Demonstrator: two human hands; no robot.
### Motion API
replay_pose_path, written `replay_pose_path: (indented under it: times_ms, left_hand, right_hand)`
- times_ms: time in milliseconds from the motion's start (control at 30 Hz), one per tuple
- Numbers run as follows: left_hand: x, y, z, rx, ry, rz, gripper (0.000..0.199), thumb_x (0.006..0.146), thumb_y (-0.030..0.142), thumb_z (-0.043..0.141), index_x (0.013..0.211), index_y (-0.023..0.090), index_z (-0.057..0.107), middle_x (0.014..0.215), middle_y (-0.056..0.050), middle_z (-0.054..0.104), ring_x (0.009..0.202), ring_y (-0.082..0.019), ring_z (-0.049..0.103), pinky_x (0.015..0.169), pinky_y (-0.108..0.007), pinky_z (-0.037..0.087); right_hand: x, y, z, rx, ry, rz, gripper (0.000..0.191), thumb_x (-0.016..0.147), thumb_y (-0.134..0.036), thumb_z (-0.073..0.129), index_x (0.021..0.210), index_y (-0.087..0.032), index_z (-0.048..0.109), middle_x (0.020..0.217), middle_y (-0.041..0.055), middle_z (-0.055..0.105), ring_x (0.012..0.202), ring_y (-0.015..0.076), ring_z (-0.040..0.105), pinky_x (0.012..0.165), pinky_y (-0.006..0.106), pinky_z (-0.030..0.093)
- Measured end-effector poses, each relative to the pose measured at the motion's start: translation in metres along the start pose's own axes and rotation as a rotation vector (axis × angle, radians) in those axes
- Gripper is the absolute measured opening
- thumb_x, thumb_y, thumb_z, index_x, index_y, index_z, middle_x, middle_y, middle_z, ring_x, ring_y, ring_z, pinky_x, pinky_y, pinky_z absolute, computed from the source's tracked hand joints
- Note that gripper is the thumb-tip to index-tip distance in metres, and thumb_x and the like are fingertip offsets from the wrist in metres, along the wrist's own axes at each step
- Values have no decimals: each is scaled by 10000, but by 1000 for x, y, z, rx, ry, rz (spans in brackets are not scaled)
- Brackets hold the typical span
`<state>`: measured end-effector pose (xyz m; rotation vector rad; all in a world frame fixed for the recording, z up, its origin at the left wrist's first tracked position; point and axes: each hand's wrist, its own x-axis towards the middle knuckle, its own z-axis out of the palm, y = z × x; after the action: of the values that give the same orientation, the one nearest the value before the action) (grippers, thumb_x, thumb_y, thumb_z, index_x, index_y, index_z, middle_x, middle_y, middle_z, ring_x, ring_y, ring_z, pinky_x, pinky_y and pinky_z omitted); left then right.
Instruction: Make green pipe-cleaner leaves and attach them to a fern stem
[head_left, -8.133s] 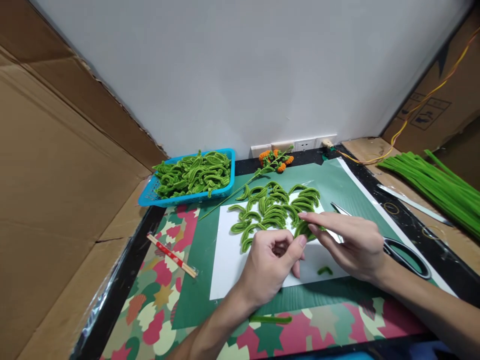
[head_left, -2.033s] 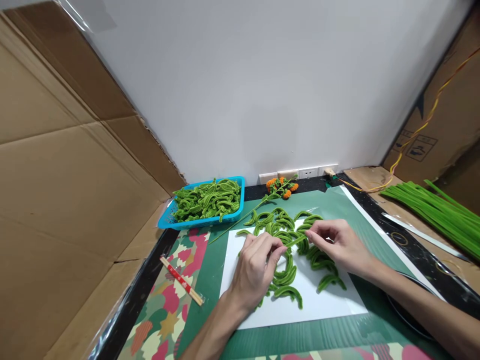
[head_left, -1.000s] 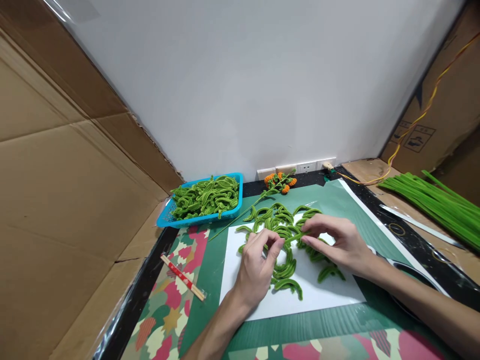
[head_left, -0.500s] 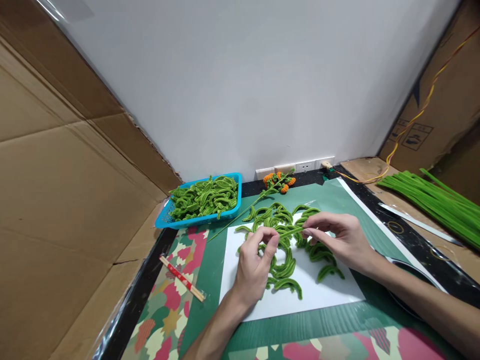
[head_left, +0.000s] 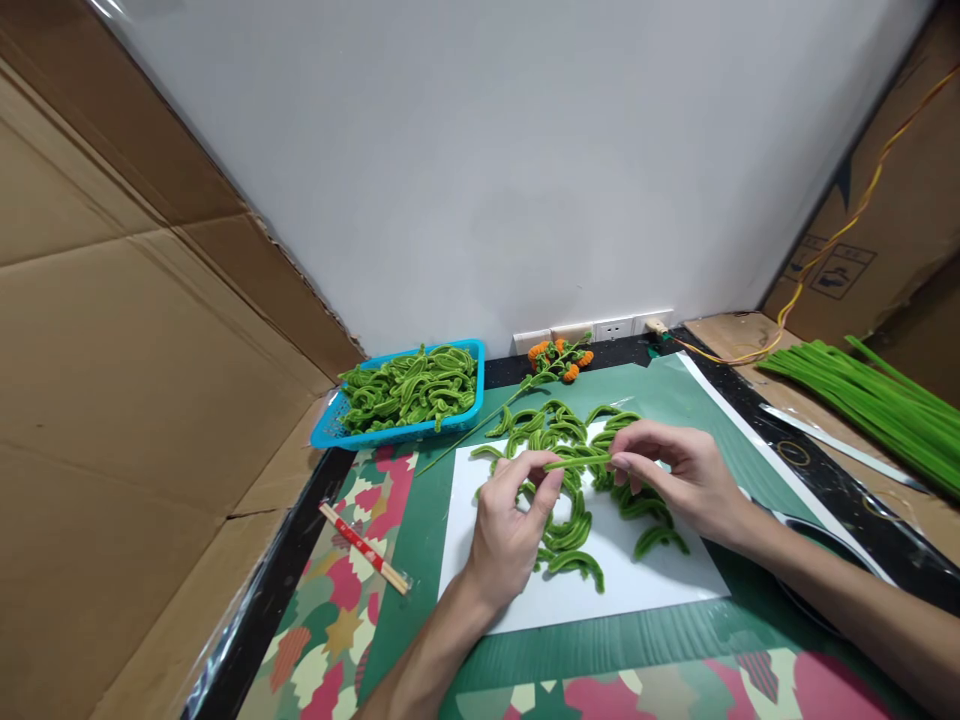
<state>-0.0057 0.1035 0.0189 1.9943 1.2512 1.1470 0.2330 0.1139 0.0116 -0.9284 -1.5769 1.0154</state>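
Observation:
Between my two hands a short green pipe cleaner is stretched nearly level above the paper. My left hand pinches its left end with thumb and forefinger. At the other end, my right hand grips it with closed fingertips. Beneath them lies a white sheet of paper, scattered with several curved green pipe cleaner pieces. Some of these pieces are hidden behind the hands.
A blue plastic basket heaped with bent green pieces stands back left. Beside it lies a stem with orange flowers. Wrapped chopsticks lie left, long green pipe cleaners right. Near my right forearm is a dark, white-rimmed round object.
The pipe cleaner now looks straighter and more level between my fingers. Both hands stay almost in place, still holding it. The view has shifted slightly.

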Motion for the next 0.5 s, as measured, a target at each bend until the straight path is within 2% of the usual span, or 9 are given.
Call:
replay_pose_path:
  times_ms: [233,500]
  left_hand:
    - [1,5,0,61,-33,121,195,1085,309,602,981,221,742,859,-7,752,787,-189,629,793,-342,452]
    - [0,9,0,7,-44,158,168,1071,228,612,1004,214,766,805,0,744,737,-183,624,787,-356,427]
  right_hand:
    - [-1,1,1,49,10,23,223,1017,-426,703,932,-220,711,739,16,714,624,154,667,574,262,548]
    - [0,1,1,-7,42,32,288,1003,-471,711,888,-207,703,677,12,694,585,157,642,561,273,534]
